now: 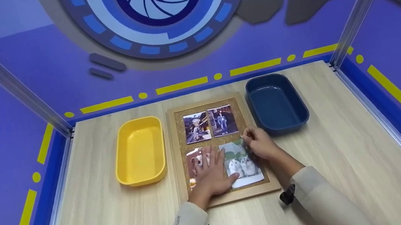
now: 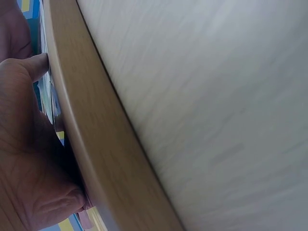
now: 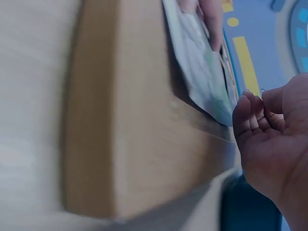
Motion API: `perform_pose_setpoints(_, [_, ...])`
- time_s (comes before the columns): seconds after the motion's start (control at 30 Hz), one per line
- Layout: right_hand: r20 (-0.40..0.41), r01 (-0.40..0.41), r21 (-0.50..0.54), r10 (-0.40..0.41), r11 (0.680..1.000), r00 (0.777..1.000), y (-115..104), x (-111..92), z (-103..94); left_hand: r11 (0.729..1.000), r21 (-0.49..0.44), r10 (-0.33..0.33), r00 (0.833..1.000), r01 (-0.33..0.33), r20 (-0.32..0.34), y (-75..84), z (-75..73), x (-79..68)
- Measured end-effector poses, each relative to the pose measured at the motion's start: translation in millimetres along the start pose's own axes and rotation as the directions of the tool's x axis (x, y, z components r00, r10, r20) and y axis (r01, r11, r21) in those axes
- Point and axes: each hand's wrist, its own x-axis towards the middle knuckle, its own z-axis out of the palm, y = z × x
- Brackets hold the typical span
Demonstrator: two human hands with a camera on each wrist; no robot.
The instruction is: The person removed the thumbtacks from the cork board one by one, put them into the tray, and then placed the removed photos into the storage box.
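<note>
A wood-framed cork board (image 1: 177, 149) lies flat on the table. My left hand (image 1: 211, 176) rests spread over its lower half, palm down, covering much of an animal photo (image 1: 194, 157). Its thumb lies on the left part of a photo of two white hamsters (image 1: 244, 168). At that photo's upper right corner, my right hand (image 1: 261, 143) has curled fingers and pinches a tiny, thin pin-like thing (image 3: 263, 90). In the right wrist view the hamster photo's edge stands slightly raised off the board. Two smaller photos (image 1: 197, 127) sit side by side on the board's upper half.
To the left of the board stands a yellow tray (image 1: 118, 160). A dark blue tray (image 1: 300, 105) is close by the board's upper right. Patterned blue walls (image 1: 33, 76) enclose the wooden table (image 1: 354, 143) at the back and both sides.
</note>
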Motion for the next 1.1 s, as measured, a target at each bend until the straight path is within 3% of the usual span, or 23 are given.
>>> perform_pose_setpoints(0.17, [-0.015,0.036,0.017,-0.035,0.999,0.999,-8,2,-9.9,1.000,0.005,-0.003,1.000,0.003,-0.005,-0.4,0.4,2.1])
perform_pose_setpoints(0.4, [-0.035,0.080,-0.066,-0.083,0.995,0.996,-16,7,-24.5,0.999,-0.047,0.005,1.000,-0.006,-0.008,-2.5,2.7,3.2])
perform_pose_setpoints(0.67, [-0.084,0.087,-0.113,-0.096,0.990,0.992,-22,15,-42.3,0.998,-0.062,0.000,1.000,0.000,0.001,-2.3,2.7,4.1])
perform_pose_setpoints(1.1, [-0.109,0.079,-0.209,-0.103,0.975,0.989,-21,34,-70.5,1.000,-0.007,-0.014,1.000,0.014,-0.001,-0.4,1.7,3.1])
